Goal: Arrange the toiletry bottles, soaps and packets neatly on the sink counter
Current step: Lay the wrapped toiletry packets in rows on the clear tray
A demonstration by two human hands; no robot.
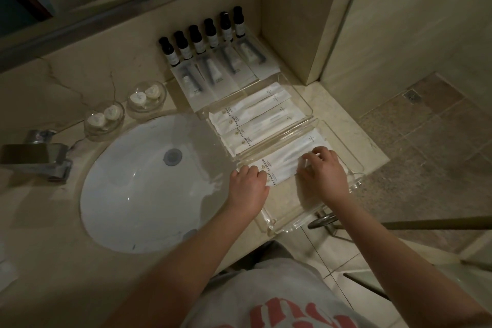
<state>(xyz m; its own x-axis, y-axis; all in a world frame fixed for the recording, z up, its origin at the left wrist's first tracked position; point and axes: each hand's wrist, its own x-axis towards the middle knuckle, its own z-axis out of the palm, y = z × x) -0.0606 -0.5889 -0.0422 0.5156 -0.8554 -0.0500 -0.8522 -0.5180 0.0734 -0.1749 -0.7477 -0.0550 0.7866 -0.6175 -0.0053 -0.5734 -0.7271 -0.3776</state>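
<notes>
while both palms press flat, the left hand (249, 184) and right hand (323, 172) square white paper packets (282, 164) inside the near clear acrylic tray (355, 168) on the beige marble table (66, 82), likely aligning their edges.

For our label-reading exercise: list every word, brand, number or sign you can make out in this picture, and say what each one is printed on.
White packets in the far clear tray: gold emblem and a line of capitals, too blurred to read.
Packet under the hands: same print, unreadable.
Dark bottles: pale labels, too small.
Toothpaste tubes in the kits: print too small.
Wrapped soaps: faint mark, unreadable.
Shirt: red lettering, cut off.
</notes>
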